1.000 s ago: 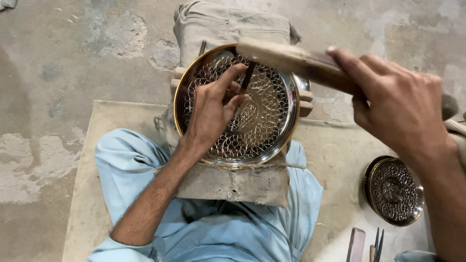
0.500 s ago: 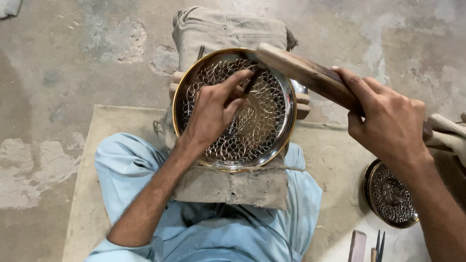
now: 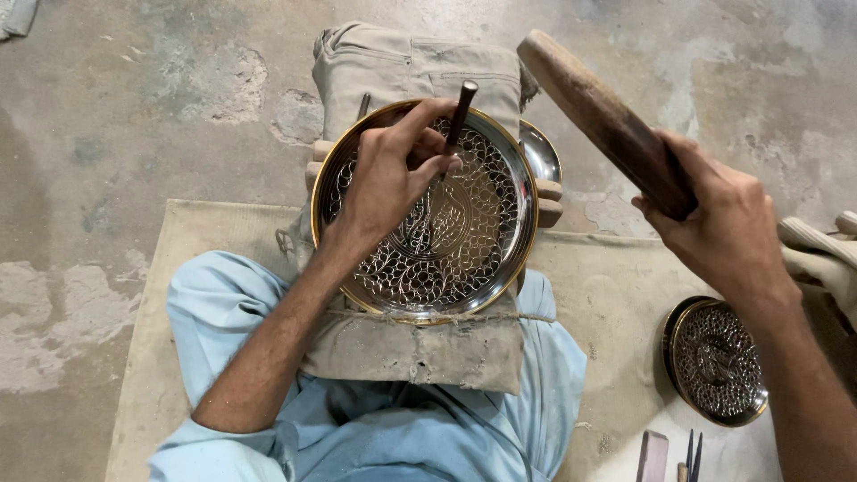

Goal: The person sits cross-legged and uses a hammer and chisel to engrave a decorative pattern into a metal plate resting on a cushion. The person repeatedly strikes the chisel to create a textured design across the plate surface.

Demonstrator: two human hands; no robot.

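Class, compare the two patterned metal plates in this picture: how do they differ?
The big plate rests on a cloth-wrapped block under the left hand; the small plate lies on the mat, untouched. The big one shows bright scale-like engraving; the small one looks darker. Both are round with brassy rims.

I saw the round plate [image 3: 464,268] lying on a cloth-wrapped block [image 3: 420,348], which sat between my knees on the mat [image 3: 616,295]. My left hand [image 3: 384,183] rested on the plate, and the chisel [image 3: 457,112] stood in its fingers, with the tip on the plate's middle. My right hand [image 3: 728,236] was to the right of the plate, above the mat, and the wooden mallet [image 3: 607,120] went up from it to the left. A smaller plate [image 3: 719,361] lay on the mat at the right, and some small tools [image 3: 669,455] lay before it
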